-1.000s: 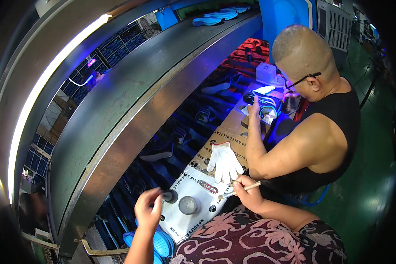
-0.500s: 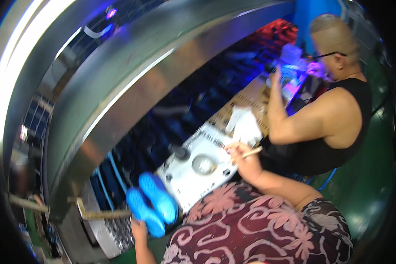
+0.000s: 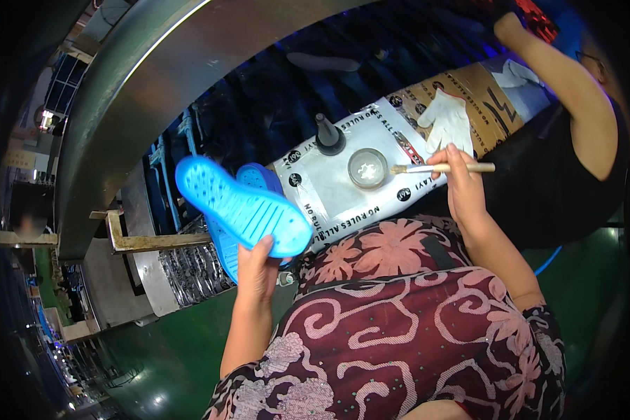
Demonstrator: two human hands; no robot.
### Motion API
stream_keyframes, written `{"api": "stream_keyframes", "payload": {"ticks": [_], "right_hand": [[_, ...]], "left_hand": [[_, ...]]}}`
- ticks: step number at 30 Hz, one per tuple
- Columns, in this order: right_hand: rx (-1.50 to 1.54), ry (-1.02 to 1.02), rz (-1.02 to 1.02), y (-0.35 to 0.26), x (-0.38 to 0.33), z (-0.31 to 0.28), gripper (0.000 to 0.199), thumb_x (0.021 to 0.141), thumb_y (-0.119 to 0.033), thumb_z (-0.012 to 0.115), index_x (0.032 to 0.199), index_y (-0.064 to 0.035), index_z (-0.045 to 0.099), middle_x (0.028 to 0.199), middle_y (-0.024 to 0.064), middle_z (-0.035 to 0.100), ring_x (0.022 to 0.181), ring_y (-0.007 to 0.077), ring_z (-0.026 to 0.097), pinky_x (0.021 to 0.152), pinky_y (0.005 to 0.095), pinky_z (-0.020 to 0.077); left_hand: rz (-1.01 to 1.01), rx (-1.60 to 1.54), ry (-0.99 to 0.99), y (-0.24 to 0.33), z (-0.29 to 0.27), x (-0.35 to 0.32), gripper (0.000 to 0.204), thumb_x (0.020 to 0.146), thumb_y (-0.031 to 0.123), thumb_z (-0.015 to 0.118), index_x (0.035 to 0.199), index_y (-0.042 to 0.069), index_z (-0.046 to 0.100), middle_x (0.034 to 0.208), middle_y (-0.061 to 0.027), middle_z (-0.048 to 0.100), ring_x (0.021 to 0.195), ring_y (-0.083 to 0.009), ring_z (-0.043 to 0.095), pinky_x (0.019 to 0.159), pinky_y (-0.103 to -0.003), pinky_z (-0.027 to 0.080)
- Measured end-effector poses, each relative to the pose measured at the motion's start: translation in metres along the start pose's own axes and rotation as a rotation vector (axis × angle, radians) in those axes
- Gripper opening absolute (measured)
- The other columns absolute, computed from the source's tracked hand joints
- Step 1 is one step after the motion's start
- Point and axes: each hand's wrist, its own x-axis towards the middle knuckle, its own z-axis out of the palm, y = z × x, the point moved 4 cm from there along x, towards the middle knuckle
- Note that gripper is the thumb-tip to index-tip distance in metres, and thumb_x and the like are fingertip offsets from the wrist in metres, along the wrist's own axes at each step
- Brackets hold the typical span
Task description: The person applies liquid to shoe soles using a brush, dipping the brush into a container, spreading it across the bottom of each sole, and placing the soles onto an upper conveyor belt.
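My left hand (image 3: 257,269) grips one blue shoe sole (image 3: 245,208) by its near end, thumb on top. Its dotted and ribbed face is turned up. Partly hidden beneath lies another blue shoe sole (image 3: 259,178). My right hand (image 3: 463,183) is closed round the wooden handle of a brush (image 3: 479,167). The brush's bristles point left, close to the right rim of a round bowl (image 3: 357,180) with a white substance inside. Behind the bowl stands a dark cone-shaped piece (image 3: 329,136) on a wide base.
The bowl stands on a plastic-wrapped board (image 3: 313,183) with printed edges. Pale gloves (image 3: 444,119) lie on cardboard (image 3: 477,105) farther right. Close at right sits another person, an arm (image 3: 567,91) reaching forward. A wooden bracket (image 3: 157,242) juts out at left, below a curved metal hood (image 3: 119,119).
My left hand has raised one sole off the pair and now grips it across the other. The brush has swung round, its bristles now beside the bowl. The whole view has shifted.
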Motion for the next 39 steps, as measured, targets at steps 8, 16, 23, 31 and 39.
{"api": "stream_keyframes", "payload": {"ticks": [8,16,23,31,39], "right_hand": [[-0.199,-0.217,-0.29,-0.05,-0.005,0.026,0.031,0.093,-0.02,0.052,0.076,0.0018,0.065,0.07,0.0066,0.061,0.066,0.0121,0.055,0.062,0.025,0.0433],[-0.455,-0.233,-0.266,0.009,0.033,0.036,0.019,0.086,-0.018,0.06,0.076,-0.0027,0.065,0.071,0.0065,0.062,0.063,0.0175,0.057,0.061,0.0302,0.0436],[-0.867,-0.343,-0.548,0.052,0.047,0.071,0.015,0.078,-0.022,0.066,0.069,-0.0094,0.065,0.069,0.0037,0.062,0.071,0.0248,0.056,0.082,0.036,0.0393],[-0.624,-0.267,-0.418,0.02,0.048,0.06,0.024,0.086,-0.022,0.061,0.071,-0.0045,0.065,0.069,0.0065,0.062,0.068,0.0209,0.057,0.066,0.0329,0.0431],[-0.222,-0.071,-0.052,0.032,0.034,0.038,0.033,0.092,-0.029,0.057,0.079,-0.0009,0.069,0.073,0.0051,0.065,0.066,0.0116,0.058,0.062,0.0246,0.0464]], "left_hand": [[0.415,0.54,0.044,0.011,0.07,0.028,0.044,0.082,0.008,0.063,0.121,-0.004,0.045,0.111,-0.0141,0.058,0.1,-0.02,0.057,0.091,-0.033,0.043],[-0.132,0.075,0.012,-0.026,0.033,0.031,0.039,0.082,0.012,0.06,0.117,0.001,0.048,0.102,-0.0095,0.061,0.085,-0.0155,0.062,0.068,-0.027,0.051],[-0.517,-0.365,-0.003,-0.057,-0.014,0.012,0.037,0.079,0.015,0.061,0.112,0.003,0.048,0.085,-0.0103,0.062,0.056,-0.018,0.057,0.044,-0.025,0.045],[-0.315,0.01,-0.019,-0.044,-0.007,0.01,0.046,0.083,0.007,0.052,0.127,0.006,0.037,0.108,-0.0113,0.057,0.077,-0.0174,0.062,0.048,-0.026,0.052],[0.113,0.295,-0.036,-0.024,0.029,0.026,0.039,0.089,0.005,0.052,0.122,-0.001,0.034,0.108,-0.0176,0.056,0.082,-0.0222,0.063,0.063,-0.031,0.057]]}}
